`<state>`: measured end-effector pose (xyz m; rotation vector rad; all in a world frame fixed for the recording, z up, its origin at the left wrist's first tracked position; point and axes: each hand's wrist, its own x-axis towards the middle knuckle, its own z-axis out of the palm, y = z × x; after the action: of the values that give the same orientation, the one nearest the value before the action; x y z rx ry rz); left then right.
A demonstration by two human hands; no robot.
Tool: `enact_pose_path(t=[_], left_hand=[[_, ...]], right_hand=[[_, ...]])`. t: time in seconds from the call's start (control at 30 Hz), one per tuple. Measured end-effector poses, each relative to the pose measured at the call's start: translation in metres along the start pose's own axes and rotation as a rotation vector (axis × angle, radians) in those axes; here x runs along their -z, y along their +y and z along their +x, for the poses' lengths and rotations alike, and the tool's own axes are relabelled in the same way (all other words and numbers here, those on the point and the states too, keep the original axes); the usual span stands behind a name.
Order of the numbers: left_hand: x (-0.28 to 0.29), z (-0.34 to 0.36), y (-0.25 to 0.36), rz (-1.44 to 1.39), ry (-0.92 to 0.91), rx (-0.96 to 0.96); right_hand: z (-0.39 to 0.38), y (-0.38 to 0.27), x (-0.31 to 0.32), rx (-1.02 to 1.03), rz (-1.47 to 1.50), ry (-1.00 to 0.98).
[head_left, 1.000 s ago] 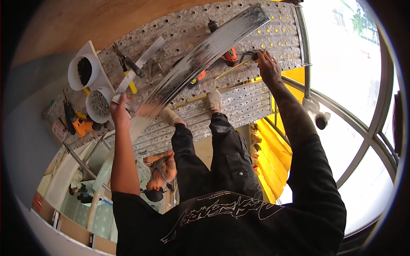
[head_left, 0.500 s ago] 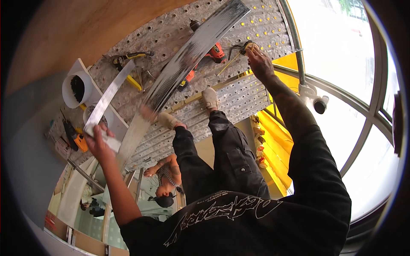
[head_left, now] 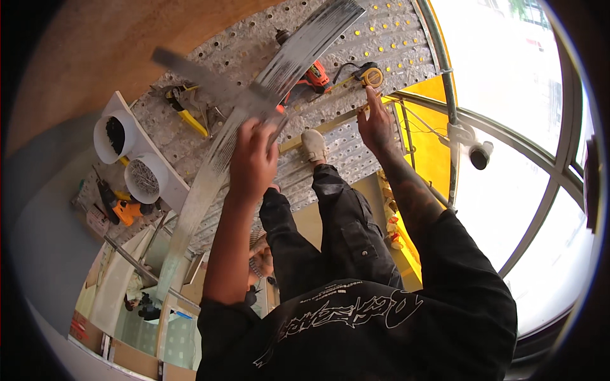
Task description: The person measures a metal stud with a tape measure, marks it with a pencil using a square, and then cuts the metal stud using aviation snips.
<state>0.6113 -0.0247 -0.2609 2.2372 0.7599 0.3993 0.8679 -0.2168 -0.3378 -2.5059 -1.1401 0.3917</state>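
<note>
My left hand is closed on a metal try square, blurred by motion, its long blade pointing to the far left. Beneath it runs a long grey metal strip with dark streaks, slanting from the far right to the near left. Whether the square touches the strip, I cannot tell. My right hand has its fingers stretched out and partly apart, with nothing visible in them. Just beyond its fingertips lie a yellow ring like a tape roll and a dark tape measure with some yellow blade out.
A red drill lies partly behind the strip. Yellow-handled snips, two white tubs of screws and an orange drill sit to the left. The perforated metal platform has a gap; another person is below.
My left hand has swung the try square rightward, from beside the tubs to over the strip. My right hand has drawn back from the yellow ring and tape measure.
</note>
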Motion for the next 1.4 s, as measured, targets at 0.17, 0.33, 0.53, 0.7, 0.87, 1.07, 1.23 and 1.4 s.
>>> enact_pose_path(t=[0.17, 0.33, 0.53, 0.7, 0.87, 1.07, 1.23, 1.4], left_hand=[[-0.066, 0.032, -0.013, 0.063, 0.043, -0.015], [-0.088, 0.038, -0.012, 0.345, 0.114, -0.074], [-0.079, 0.052, -0.026, 0.345, 0.194, -0.124], [-0.066, 0.060, -0.036, 0.404, 0.071, -0.121], [-0.063, 0.060, -0.048, 0.379, 0.079, -0.151], [-0.066, 0.060, -0.049, 0.387, 0.113, -0.172], [-0.066, 0.059, -0.051, 0.413, 0.108, -0.166], [-0.067, 0.060, -0.049, 0.409, 0.107, -0.165]], right_hand=[[-0.013, -0.009, 0.008, 0.105, 0.086, 0.023], [-0.017, -0.021, 0.026, 0.094, 0.131, -0.015], [-0.009, -0.031, 0.039, 0.100, 0.315, -0.093], [0.006, -0.048, 0.052, 0.004, 0.470, -0.224], [0.030, -0.067, 0.058, 0.111, 0.482, -0.163], [0.058, -0.084, 0.041, 0.237, 0.570, -0.004], [0.087, -0.103, 0.032, 0.256, 0.535, -0.029], [0.115, -0.111, 0.014, 0.253, 0.519, -0.129]])
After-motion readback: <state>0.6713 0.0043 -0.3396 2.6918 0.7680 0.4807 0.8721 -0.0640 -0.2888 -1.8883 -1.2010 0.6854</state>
